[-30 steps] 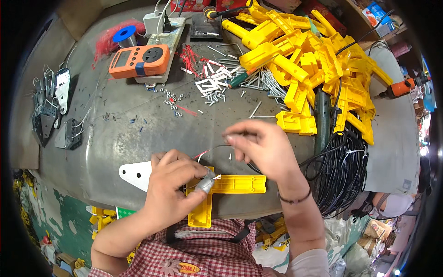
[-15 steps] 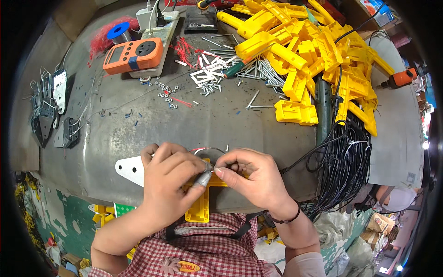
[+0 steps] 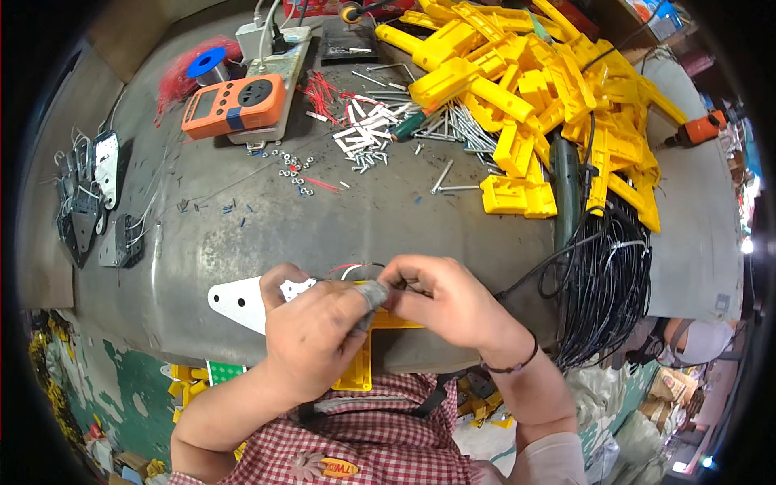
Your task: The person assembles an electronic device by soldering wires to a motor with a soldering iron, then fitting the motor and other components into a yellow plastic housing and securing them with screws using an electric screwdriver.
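My left hand (image 3: 315, 327), with grey wrapping on its thumb and a fingertip, is closed in a pinch. It meets the pinched fingertips of my right hand (image 3: 440, 303) just above a yellow plastic housing (image 3: 356, 373). The fingers hide the thin wire ends between them. Behind the hands, thin red, white and black wires (image 3: 349, 271) curve up over the table. Beside my left hand lies a white metal plate (image 3: 236, 301) with dark holes, partly covered by the fingers.
A heap of yellow plastic housings (image 3: 517, 97) and a bundle of black cable (image 3: 606, 299) lie to the right. Screws (image 3: 461, 129), nuts (image 3: 295, 166) and white sleeves (image 3: 364, 133) are scattered ahead. An orange meter (image 3: 234, 105) rests farther left, near a solder spool (image 3: 208, 65).
My hands have drawn closer together, and my left hand has shifted slightly right and rolled over, covering the copper wire tip seen before. More of the white plate shows.
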Tool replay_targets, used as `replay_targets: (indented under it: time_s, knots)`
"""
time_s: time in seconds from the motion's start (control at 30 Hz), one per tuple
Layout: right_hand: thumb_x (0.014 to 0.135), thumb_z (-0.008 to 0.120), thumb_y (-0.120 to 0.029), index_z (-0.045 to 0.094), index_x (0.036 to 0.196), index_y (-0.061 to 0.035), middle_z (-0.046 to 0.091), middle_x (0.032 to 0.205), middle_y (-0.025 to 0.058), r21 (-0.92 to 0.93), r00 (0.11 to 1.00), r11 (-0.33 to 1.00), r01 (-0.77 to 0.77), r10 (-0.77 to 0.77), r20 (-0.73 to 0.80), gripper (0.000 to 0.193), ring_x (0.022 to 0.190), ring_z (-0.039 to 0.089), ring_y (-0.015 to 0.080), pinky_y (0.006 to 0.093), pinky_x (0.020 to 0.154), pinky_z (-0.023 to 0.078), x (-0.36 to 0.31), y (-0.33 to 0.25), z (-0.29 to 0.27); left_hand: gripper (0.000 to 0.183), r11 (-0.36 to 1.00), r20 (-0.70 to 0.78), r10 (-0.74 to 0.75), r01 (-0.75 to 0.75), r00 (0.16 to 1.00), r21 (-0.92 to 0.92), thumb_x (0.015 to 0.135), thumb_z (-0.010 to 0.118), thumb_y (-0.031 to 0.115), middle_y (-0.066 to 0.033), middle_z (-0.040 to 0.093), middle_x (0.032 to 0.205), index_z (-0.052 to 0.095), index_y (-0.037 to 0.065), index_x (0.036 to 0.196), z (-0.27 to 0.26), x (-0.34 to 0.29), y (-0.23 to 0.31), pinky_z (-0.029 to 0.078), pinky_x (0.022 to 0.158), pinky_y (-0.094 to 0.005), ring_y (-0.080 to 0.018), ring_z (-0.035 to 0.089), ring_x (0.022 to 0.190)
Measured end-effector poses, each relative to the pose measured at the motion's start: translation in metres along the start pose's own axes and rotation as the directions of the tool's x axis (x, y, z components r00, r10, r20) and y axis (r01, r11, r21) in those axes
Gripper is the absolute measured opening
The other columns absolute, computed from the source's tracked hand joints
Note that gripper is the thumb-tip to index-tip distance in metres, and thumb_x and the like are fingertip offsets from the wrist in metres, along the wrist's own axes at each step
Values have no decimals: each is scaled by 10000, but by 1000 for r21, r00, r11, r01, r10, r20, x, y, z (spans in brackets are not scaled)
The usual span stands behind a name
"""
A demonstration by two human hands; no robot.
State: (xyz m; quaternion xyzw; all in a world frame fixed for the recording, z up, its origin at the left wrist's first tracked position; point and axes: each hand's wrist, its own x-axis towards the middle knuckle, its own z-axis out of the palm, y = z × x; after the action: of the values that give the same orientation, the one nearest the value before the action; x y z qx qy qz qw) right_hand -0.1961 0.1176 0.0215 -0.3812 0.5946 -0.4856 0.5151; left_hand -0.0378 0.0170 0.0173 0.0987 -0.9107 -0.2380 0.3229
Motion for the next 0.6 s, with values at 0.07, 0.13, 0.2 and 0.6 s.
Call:
replay_targets:
  time_s: [0.07,0.13,0.2,0.6]
  knots:
    - [788,571,-60,577,873,12,594,714,105,-130,999,992,2,4,40,112,643,563,136,285,603,449,10,-5,-2,442,994,17,73,-74,997,77,605,707,27,-18,632,808,541,96,1009,-1,-1,4,326,791,-393,-169,610,702]
    - [773,593,-105,567,876,-9,603,796,166,-240,995,971,18,7,104,144,714,609,273,361,643,473,13,-8,-4,419,982,-66,108,-96,992,163,606,689,35,3,619,767,557,96,999,2,1,1,320,789,-396,-154,593,662]
    - [780,600,-108,560,887,-16,597,800,160,-401,1000,916,10,-18,-17,147,714,608,283,371,638,473,-6,-20,-2,446,991,-63,42,-34,997,130,597,688,30,6,619,768,556,95,1019,2,5,-4,320,794,-397,-153,587,648]
    - [788,591,-45,563,962,-52,579,795,105,-679,845,631,376,-533,-28,176,699,603,305,381,605,502,-9,-3,5,628,670,420,-357,542,834,-508,702,596,-46,-70,573,887,310,24,1257,-10,13,-18,421,836,-284,-140,546,868]
